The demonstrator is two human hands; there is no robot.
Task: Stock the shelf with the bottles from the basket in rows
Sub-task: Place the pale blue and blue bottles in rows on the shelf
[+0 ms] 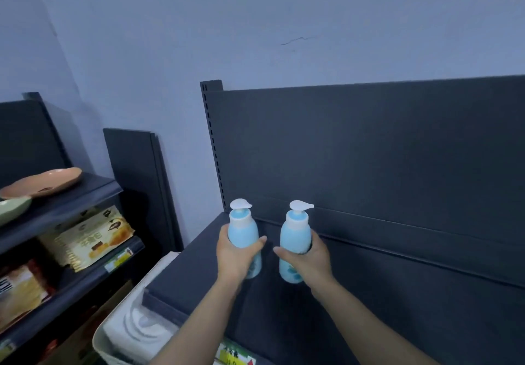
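Two light blue pump bottles with white pump heads stand upright on the dark top shelf [369, 293], close to its left end and side by side. My left hand [235, 254] grips the left bottle [243, 229] around its middle. My right hand [308, 256] grips the right bottle [295, 232] the same way. A narrow gap separates the two bottles. The pale basket [119, 333] sits low at the bottom left, below the shelf edge; its contents are blurred.
The shelf's dark back panel [369, 151] rises behind the bottles. A second shelving unit at the left holds a pink plate [45, 181], a green dish [12, 210] and snack packets [88, 238]. A price tag [235, 356] hangs on the shelf's front edge.
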